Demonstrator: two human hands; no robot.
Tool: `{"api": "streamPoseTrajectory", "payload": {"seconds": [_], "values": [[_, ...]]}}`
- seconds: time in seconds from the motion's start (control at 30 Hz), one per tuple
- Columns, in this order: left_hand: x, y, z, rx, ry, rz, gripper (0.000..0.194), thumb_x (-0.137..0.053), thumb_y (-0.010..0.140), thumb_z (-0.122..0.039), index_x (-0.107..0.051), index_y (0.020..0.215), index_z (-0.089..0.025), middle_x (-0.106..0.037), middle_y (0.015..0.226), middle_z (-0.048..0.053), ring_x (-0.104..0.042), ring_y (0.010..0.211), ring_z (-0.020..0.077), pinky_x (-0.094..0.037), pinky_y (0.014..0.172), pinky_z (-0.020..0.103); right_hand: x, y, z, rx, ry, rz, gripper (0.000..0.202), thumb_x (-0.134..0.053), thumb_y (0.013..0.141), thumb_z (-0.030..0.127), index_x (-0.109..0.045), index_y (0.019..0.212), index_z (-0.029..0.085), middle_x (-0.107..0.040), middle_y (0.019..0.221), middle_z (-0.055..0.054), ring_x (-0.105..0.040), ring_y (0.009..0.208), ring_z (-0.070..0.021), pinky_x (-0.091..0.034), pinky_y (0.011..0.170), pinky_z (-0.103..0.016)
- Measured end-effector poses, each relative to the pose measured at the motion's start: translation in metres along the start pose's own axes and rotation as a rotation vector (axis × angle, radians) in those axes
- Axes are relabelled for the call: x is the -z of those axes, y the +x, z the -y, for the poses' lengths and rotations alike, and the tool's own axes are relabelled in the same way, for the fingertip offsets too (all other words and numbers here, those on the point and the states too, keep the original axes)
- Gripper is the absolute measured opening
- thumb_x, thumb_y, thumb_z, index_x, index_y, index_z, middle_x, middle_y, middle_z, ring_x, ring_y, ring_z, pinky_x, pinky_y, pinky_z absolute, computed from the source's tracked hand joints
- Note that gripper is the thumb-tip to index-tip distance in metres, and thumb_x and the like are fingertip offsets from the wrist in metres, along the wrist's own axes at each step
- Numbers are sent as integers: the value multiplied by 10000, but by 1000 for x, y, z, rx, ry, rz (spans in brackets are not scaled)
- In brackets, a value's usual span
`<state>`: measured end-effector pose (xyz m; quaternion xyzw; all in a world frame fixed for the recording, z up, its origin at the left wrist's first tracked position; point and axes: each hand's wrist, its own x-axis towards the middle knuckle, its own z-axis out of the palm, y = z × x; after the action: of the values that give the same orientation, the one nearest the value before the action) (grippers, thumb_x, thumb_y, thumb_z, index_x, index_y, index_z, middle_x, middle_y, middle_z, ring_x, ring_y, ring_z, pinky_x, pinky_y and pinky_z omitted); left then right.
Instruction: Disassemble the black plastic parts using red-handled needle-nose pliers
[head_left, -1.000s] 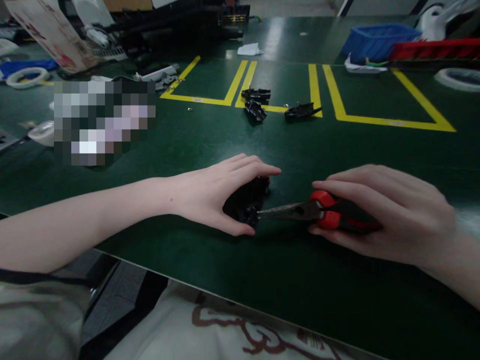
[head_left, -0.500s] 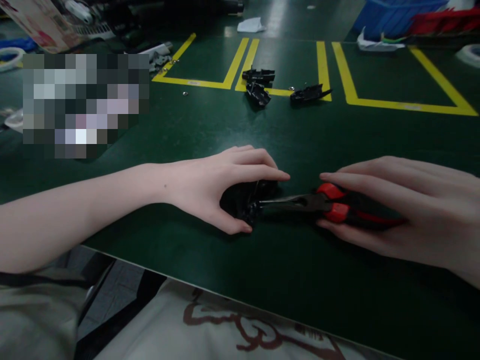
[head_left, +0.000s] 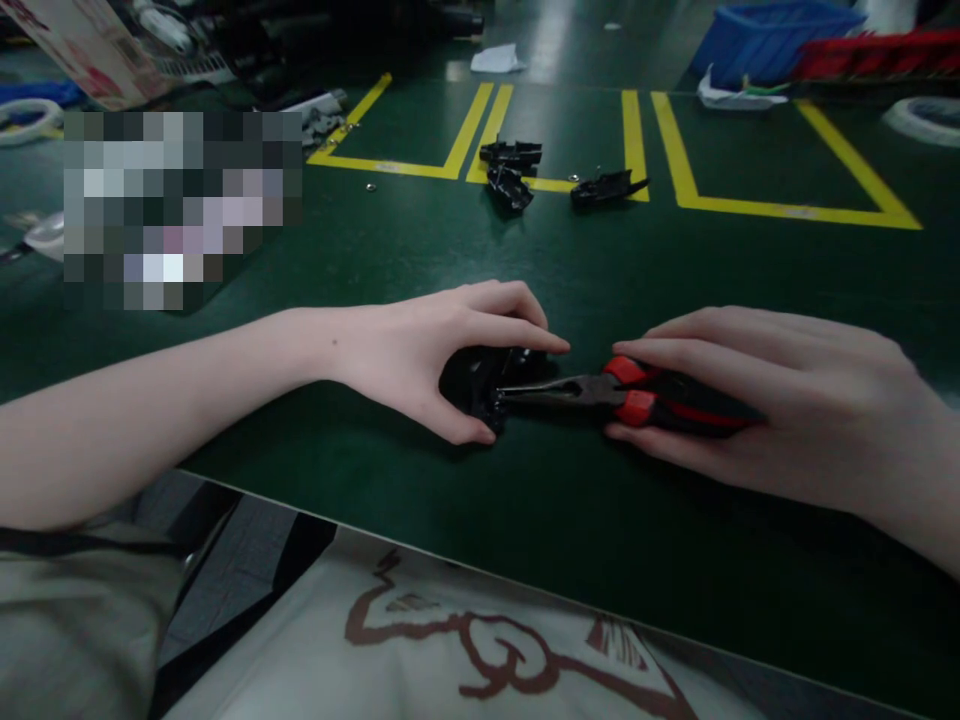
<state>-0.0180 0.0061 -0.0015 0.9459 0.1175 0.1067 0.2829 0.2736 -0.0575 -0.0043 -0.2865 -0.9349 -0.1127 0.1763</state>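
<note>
My left hand (head_left: 442, 350) curves its thumb and fingers around a black plastic part (head_left: 476, 382) lying on the green table (head_left: 420, 540), holding it down. Much of that part is hidden under the palm and fingers. In my right hand (head_left: 795, 400) is a pair of long-nose pliers (head_left: 634, 396) with red and black handles. The pliers point left, and their tips touch the right side of the black part. Whether the jaws grip anything there is too small to tell.
Beyond my hands lie several black plastic pieces (head_left: 511, 186) by yellow tape lines (head_left: 555, 185). A blue bin (head_left: 772, 45) and a red tray (head_left: 870, 55) stand at the back right. A tape roll (head_left: 922, 120) lies far right. A blurred-out patch covers the left.
My right hand and the pliers have shifted left in the view, and the gap between my two hands is slightly smaller. My left hand keeps its hold on the black part.
</note>
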Motion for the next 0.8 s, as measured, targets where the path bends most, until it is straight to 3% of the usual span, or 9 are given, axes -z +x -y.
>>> {"api": "streamPoseTrajectory", "payload": {"seconds": [0.27,0.43,0.8], "values": [[2,0,1,22,-6,0,716,-780,763,-363,-524,1411,-199,-536,1331,113,-528,1253,270,-444,1074,365,-1,-1,0,22,-9,27,263,-559,953,402,-598,1076,173,-695,981,-99,-673,789,-247,-548,616,-381],[0,1,3,-12,40,-20,741,-793,761,-491,-534,1397,-212,-560,1311,115,-546,1215,278,-454,1040,382,-1,2,1,13,-6,67,259,-542,956,408,-581,1055,171,-686,960,-101,-664,786,-246,-535,612,-375],[-6,2,5,-29,20,-116,707,-774,764,-569,-574,1334,-202,-595,1242,120,-576,1160,278,-501,970,392,-3,4,1,-20,1,139,323,-371,990,514,-478,969,209,-582,840,-78,-597,659,-220,-462,499,-340]]}}
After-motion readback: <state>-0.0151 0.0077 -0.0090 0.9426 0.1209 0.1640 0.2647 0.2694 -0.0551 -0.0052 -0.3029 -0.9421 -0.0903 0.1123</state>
